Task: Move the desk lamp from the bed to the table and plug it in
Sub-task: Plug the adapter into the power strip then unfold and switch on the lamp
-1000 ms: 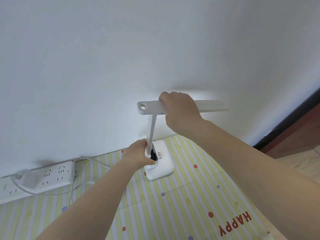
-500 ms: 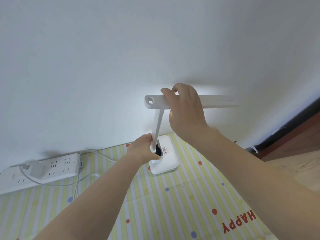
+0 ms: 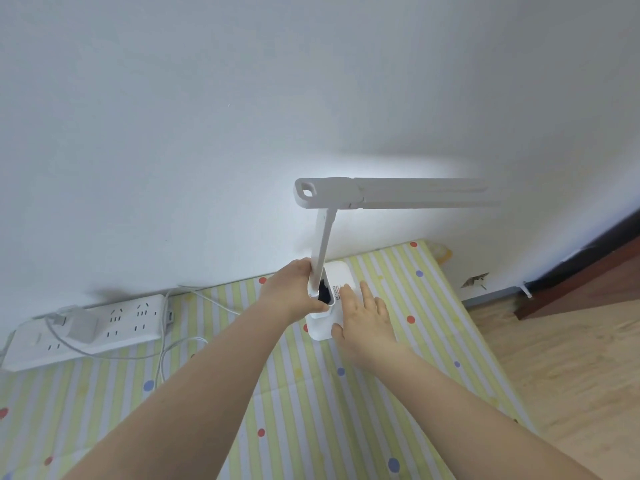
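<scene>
The white desk lamp point(image 3: 391, 192) stands on the table's striped, dotted cloth point(image 3: 311, 403) close to the wall, its head bar level and pointing right, lit against the wall. My left hand point(image 3: 294, 292) grips the bottom of the lamp's upright stem. My right hand point(image 3: 363, 317) lies flat with straight fingers on the lamp's white base point(image 3: 341, 275). A white power strip point(image 3: 86, 327) lies at the left by the wall with a white adapter point(image 3: 81, 325) plugged in and thin white cables running from it.
The white wall stands right behind the lamp. The table's right edge drops to a wooden floor point(image 3: 571, 368). A dark skirting board and wood panel point(image 3: 595, 268) run at the far right. White cables point(image 3: 166, 355) trail on the cloth near the strip.
My right hand has left the lamp's head bar and come down onto the base. My left hand keeps its grip on the stem. The view has shifted slightly.
</scene>
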